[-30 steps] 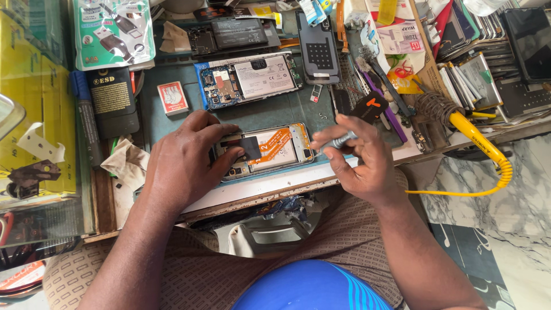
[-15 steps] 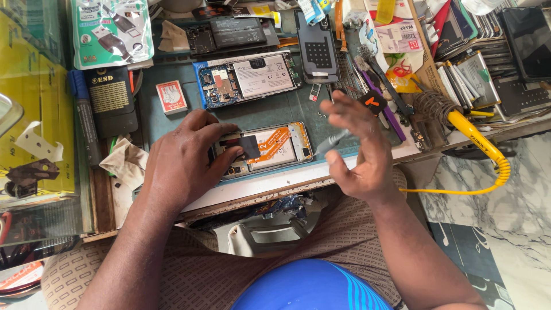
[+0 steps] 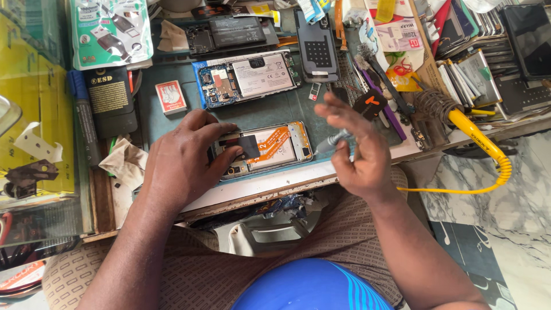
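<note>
An opened phone (image 3: pixel 270 148) lies back-up near the bench's front edge, showing its battery and an orange flex strip. My left hand (image 3: pixel 183 158) rests on its left end, fingers pressing the frame and a small black part. My right hand (image 3: pixel 359 152) hovers just right of the phone, fingers spread upward, with a thin grey screwdriver (image 3: pixel 328 142) held between thumb and fingers, tip pointing at the phone's right end.
A second opened phone (image 3: pixel 247 77) lies behind on the green mat (image 3: pixel 172 123), beside a small red box (image 3: pixel 171 96). A black keypad device (image 3: pixel 317 46), tools, a soldering iron with yellow cord (image 3: pixel 476 138) and stacked phone parts crowd the right.
My right hand has lifted off the phone's right end and moved up and right, fingers opening out around the screwdriver. My left hand has stayed on the phone.
</note>
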Tool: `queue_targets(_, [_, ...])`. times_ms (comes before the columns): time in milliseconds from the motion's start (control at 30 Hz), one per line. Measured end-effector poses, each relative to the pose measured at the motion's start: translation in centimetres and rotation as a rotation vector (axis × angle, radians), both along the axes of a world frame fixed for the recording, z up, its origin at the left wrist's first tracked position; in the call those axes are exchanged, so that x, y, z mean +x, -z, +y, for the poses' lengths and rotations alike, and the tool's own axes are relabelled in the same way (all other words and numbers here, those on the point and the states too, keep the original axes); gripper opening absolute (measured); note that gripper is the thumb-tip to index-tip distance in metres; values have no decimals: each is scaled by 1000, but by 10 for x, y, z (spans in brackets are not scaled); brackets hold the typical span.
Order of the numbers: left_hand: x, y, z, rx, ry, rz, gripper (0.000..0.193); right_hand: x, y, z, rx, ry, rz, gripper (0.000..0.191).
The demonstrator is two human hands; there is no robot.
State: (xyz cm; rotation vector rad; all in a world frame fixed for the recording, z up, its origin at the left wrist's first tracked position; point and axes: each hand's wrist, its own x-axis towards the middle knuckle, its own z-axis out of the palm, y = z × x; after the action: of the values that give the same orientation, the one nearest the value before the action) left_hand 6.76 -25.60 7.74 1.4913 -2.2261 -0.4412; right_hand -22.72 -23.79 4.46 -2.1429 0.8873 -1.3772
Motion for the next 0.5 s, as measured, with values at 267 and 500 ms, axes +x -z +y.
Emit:
queue_targets(267, [0,-1,1,-17,0,12,33,1,-2,0,58,-40,-58,50])
queue_targets(500, [0,-1,1,-7,-3,19,32,0,-1,-2,8,-20,1,44])
